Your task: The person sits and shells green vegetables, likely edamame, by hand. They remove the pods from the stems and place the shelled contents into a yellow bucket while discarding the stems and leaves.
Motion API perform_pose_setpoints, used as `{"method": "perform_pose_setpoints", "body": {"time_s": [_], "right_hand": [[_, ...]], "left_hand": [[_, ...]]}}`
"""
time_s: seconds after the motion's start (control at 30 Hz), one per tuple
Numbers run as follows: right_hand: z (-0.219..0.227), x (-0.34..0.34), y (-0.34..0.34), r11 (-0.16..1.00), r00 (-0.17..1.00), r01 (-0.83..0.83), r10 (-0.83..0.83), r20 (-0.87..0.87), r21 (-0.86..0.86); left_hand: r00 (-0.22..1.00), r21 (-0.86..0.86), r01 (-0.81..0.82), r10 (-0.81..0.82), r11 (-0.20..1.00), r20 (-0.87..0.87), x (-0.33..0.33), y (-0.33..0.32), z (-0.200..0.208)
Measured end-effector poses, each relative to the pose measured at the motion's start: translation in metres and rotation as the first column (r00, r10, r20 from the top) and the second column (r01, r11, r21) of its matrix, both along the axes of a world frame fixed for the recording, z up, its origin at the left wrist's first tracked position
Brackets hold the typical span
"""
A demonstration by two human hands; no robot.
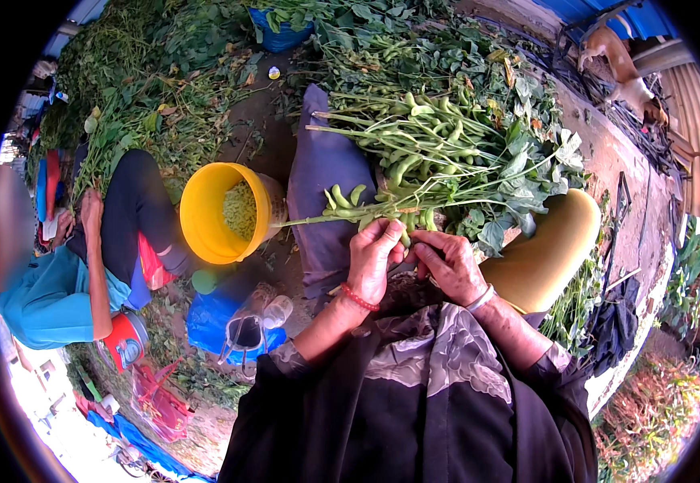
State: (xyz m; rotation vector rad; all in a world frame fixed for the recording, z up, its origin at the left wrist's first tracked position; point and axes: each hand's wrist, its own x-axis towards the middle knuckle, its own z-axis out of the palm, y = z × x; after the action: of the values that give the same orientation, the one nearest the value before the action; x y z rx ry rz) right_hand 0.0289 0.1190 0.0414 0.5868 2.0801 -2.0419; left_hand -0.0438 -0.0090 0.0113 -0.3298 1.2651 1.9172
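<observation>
In front of my chest, my left hand (pixel 372 262) pinches a green bean pod (pixel 405 233) between thumb and fingers. Close beside it, my right hand (pixel 450 267) has thumb and fingers closed at the same pod's lower end. Just beyond my hands, a stalk with green pods (pixel 342 211) lies across a dark purple cloth (pixel 327 173). A heap of cut bean plants (pixel 438 133), with pods and leaves, spreads past it to the right. Left of the cloth stands a yellow bucket (pixel 197 233) with shelled green beans (pixel 240 209) inside.
At the left, a person in a teal shirt (pixel 56 302) sits with hands on plant stems. A blue plastic bag (pixel 213 322) lies below the bucket. Leafy plants (pixel 149 64) pile up at the back. A brown and white dog (pixel 611 64) is at the far right.
</observation>
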Motion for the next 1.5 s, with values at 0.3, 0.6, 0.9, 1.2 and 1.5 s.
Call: {"method": "perform_pose_setpoints", "body": {"time_s": [0.3, 0.6, 0.9, 1.2, 1.5], "right_hand": [[-0.010, 0.000, -0.003, 0.991, 0.997, -0.072, 0.075, -0.019, 0.113], [0.000, -0.008, -0.007, 0.865, 0.996, -0.066, 0.085, -0.014, 0.497], [0.005, -0.085, -0.046, 0.362, 0.844, -0.040, 0.511, -0.162, 0.931], [0.013, -0.061, -0.028, 0.800, 0.922, 0.124, 0.126, -0.366, 0.588], [0.006, -0.018, -0.025, 0.927, 0.993, 0.048, -0.005, -0.116, 0.372]], "left_hand": [[0.909, -0.175, 0.224, -0.270, 0.959, -0.317, -0.005, -0.003, 0.007], [0.890, -0.146, 0.246, -0.283, 0.958, -0.358, -0.008, -0.015, -0.011], [0.968, 0.062, -0.220, 0.226, 0.974, -0.114, 0.003, -0.002, -0.005], [0.944, 0.139, 0.317, -0.326, 0.938, 0.046, -0.019, -0.049, 0.015], [0.954, 0.089, -0.126, 0.095, 0.988, 0.284, 0.001, -0.022, 0.004]]}}
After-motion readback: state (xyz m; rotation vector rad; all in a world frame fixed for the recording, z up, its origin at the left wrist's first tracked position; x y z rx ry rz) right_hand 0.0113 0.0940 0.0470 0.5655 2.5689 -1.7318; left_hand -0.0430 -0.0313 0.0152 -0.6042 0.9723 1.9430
